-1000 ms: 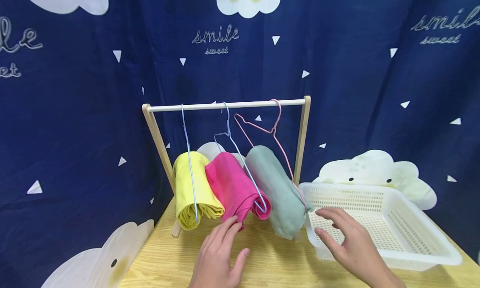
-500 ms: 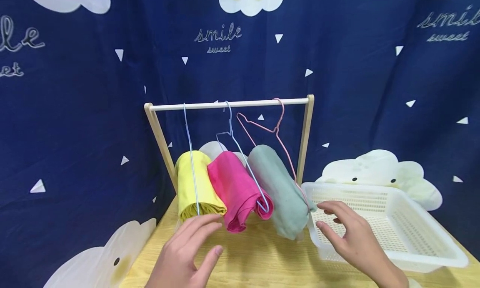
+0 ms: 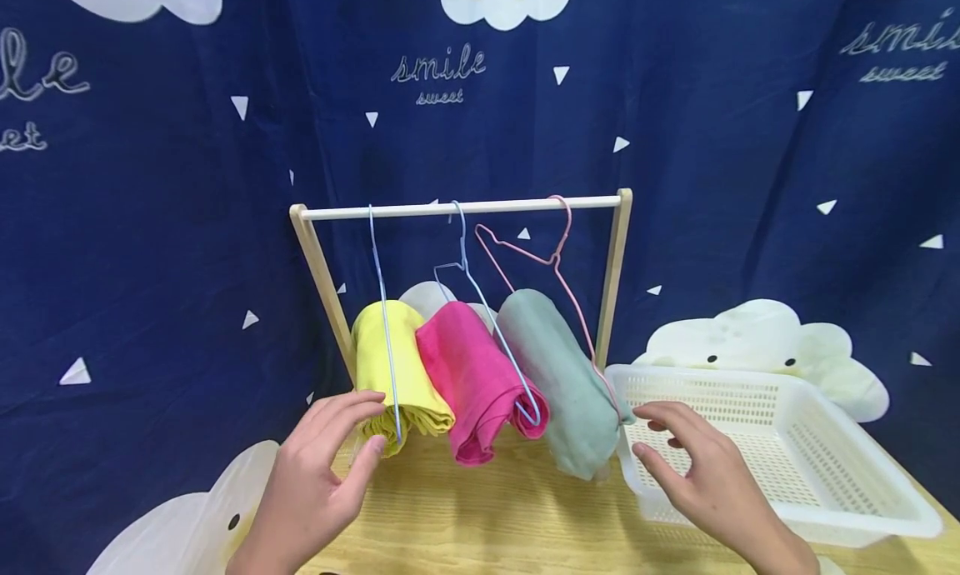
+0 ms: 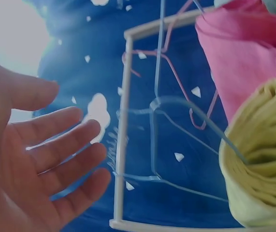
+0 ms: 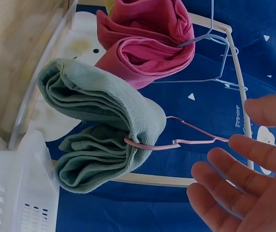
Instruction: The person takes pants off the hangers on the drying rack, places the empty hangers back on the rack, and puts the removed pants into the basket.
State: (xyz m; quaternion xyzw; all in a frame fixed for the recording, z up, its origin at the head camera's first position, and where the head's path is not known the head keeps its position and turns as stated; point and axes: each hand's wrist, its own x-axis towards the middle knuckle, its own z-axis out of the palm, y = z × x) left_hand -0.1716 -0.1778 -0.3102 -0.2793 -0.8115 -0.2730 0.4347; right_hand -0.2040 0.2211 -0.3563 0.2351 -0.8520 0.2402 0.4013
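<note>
In the head view, three cloths hang folded on hangers: a yellow cloth (image 3: 411,371) on a blue hanger (image 3: 380,279), a magenta cloth (image 3: 461,354) on another blue hanger (image 3: 477,290), and a grey-green cloth (image 3: 551,375) on a pink hanger (image 3: 573,300). My left hand (image 3: 311,479) is beside the lower end of the yellow cloth, fingers extended and palm bare in the left wrist view. My right hand (image 3: 708,479) hovers by the grey-green cloth's lower end, its fingers loosely bent and holding nothing. The right wrist view shows the pink hanger (image 5: 162,146) running into that cloth's fold.
A small wooden rack with a white bar (image 3: 510,207) carries the hangers on a wood-grain table (image 3: 450,525). To the right stands a white perforated plastic basket (image 3: 862,521), partly behind my right hand. A dark blue curtain (image 3: 187,267) with clouds hangs behind.
My left hand has let go of the magenta cloth's lower edge and moved left past the yellow cloth's end. My right hand stays nearly in place. The head view has shifted slightly.
</note>
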